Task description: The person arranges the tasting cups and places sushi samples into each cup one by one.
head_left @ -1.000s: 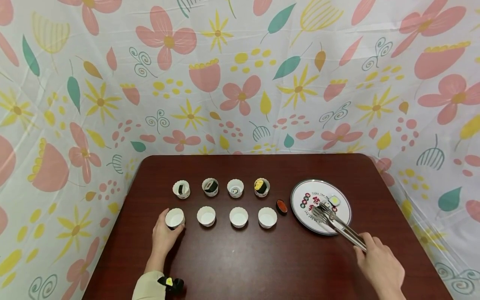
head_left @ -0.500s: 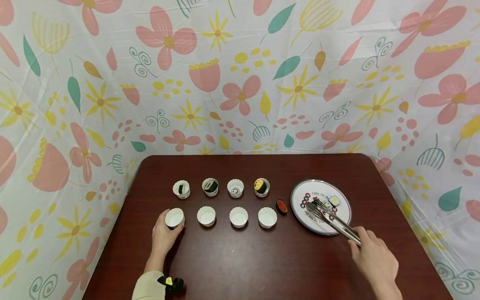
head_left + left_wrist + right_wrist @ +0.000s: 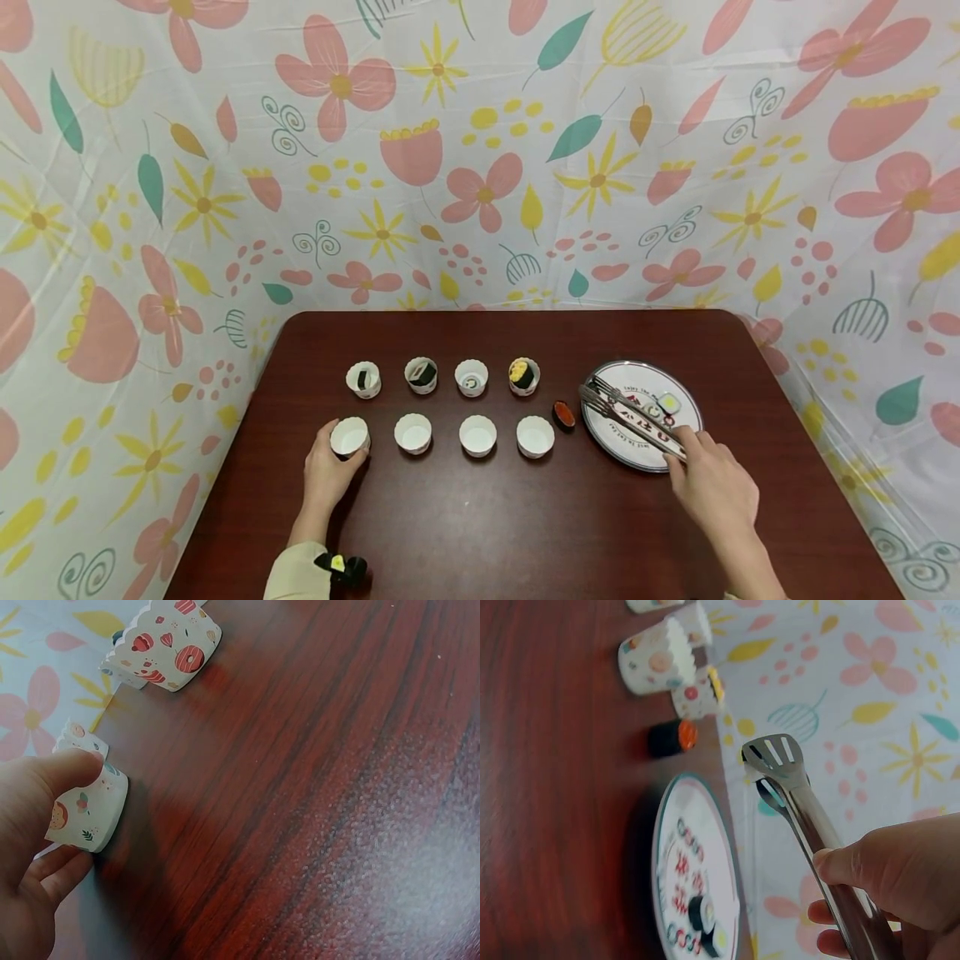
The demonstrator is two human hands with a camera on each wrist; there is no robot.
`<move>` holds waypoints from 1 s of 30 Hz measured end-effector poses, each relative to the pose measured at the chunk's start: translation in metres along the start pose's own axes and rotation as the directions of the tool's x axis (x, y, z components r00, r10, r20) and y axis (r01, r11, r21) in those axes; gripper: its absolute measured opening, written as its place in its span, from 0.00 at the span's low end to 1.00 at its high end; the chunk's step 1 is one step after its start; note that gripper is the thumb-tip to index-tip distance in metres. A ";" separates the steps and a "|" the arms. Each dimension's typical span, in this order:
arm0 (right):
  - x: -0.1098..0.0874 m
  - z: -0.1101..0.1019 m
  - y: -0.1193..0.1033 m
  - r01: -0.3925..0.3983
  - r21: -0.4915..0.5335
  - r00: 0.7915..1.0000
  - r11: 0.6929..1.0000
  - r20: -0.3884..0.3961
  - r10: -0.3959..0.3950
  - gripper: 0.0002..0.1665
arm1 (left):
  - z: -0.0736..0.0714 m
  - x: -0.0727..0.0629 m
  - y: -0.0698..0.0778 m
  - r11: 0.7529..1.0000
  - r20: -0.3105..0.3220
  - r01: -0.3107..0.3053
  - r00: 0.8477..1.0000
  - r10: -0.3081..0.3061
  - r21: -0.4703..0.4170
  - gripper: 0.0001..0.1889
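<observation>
In the head view my left hand (image 3: 330, 467) grips a white paper cup (image 3: 350, 438) at the front left; its printed side shows between thumb and fingers in the left wrist view. My right hand (image 3: 716, 483) holds metal serving tongs (image 3: 814, 817) with slotted ends. The tongs reach over the round printed plate (image 3: 626, 454), their tips above its left rim. Whether anything sits between the tips, I cannot tell. A toy-like sushi piece with a red-orange top (image 3: 564, 415) stands on the table left of the plate. On the plate lie a dark roll (image 3: 701, 913) and a yellow-centred piece (image 3: 667, 404).
Several paper cups stand in two rows. The back row holds sushi pieces, among them a yellow-topped one (image 3: 522, 375) and dark-wrapped ones (image 3: 422, 372). Front cups such as this one (image 3: 535, 437) show bare insides. A flower-print cloth (image 3: 480, 150) hangs behind the brown table (image 3: 465, 533).
My right hand has moved left, and the tongs' tips have gone from the plate's middle to its left rim. The left hand stays on its cup.
</observation>
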State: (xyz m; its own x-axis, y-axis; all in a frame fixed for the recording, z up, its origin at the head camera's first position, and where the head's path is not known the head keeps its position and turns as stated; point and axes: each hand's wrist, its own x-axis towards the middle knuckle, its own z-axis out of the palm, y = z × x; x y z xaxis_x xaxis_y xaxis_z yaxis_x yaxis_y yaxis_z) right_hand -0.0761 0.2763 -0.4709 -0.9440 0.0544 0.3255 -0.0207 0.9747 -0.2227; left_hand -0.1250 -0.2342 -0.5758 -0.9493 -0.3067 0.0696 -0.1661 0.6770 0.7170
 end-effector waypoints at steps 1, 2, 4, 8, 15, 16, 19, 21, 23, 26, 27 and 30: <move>0.002 0.000 -0.003 0.005 -0.003 1.000 1.000 0.008 -0.005 0.20 | 0.000 0.000 0.000 1.000 -0.001 -0.001 1.000 0.001 -0.001 0.38; 0.005 0.000 -0.006 0.014 -0.005 1.000 1.000 0.013 -0.014 0.21 | 0.000 0.000 0.001 1.000 -0.002 -0.002 1.000 0.002 0.000 0.38; 0.009 -0.001 -0.013 0.040 -0.003 0.999 0.999 0.003 -0.040 0.21 | 0.000 -0.001 0.001 1.000 -0.007 -0.002 1.000 0.002 -0.002 0.38; 0.017 0.002 -0.027 0.107 0.002 0.993 0.994 -0.059 -0.107 0.20 | -0.001 -0.001 0.002 1.000 -0.015 -0.003 1.000 0.003 -0.004 0.38; 0.035 0.008 -0.055 0.215 0.002 0.967 0.977 -0.141 -0.213 0.19 | -0.002 0.000 0.001 1.000 0.004 0.003 1.000 -0.003 -0.009 0.38; 0.037 0.010 -0.059 0.226 0.002 0.964 0.974 -0.145 -0.223 0.19 | -0.002 0.000 0.000 1.000 0.008 0.009 1.000 -0.009 -0.010 0.38; 0.043 0.013 -0.071 0.261 0.005 0.955 0.965 -0.146 -0.258 0.19 | -0.001 0.000 -0.001 1.000 0.017 0.015 1.000 -0.015 -0.010 0.37; 0.047 0.015 -0.079 0.283 0.003 0.949 0.959 -0.149 -0.279 0.20 | -0.001 0.001 -0.002 1.000 0.018 0.021 1.000 -0.021 -0.010 0.37; 0.050 0.016 -0.087 0.304 0.005 0.942 0.953 -0.149 -0.300 0.21 | -0.001 0.001 -0.002 1.000 0.020 0.022 1.000 -0.022 -0.007 0.37; 0.053 0.019 -0.099 0.326 0.000 0.936 0.945 -0.143 -0.323 0.22 | -0.001 0.001 -0.001 1.000 0.021 0.024 0.999 -0.024 -0.007 0.37; 0.055 0.019 -0.103 0.333 0.003 0.934 0.943 -0.138 -0.329 0.22 | -0.001 0.001 -0.001 1.000 0.023 0.023 0.999 -0.023 -0.007 0.37; 0.058 0.022 -0.114 0.346 0.004 0.931 0.938 -0.122 -0.343 0.22 | -0.001 0.001 0.000 1.000 0.031 0.024 0.999 -0.024 -0.011 0.37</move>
State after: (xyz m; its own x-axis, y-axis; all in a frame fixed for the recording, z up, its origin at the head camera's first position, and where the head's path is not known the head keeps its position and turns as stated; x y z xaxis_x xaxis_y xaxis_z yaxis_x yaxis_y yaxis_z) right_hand -0.1356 0.1638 -0.4471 -0.8319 -0.2575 0.4916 -0.3476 0.9323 -0.1001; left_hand -0.1257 -0.2359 -0.5750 -0.9528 -0.3021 0.0312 -0.1862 0.6622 0.7258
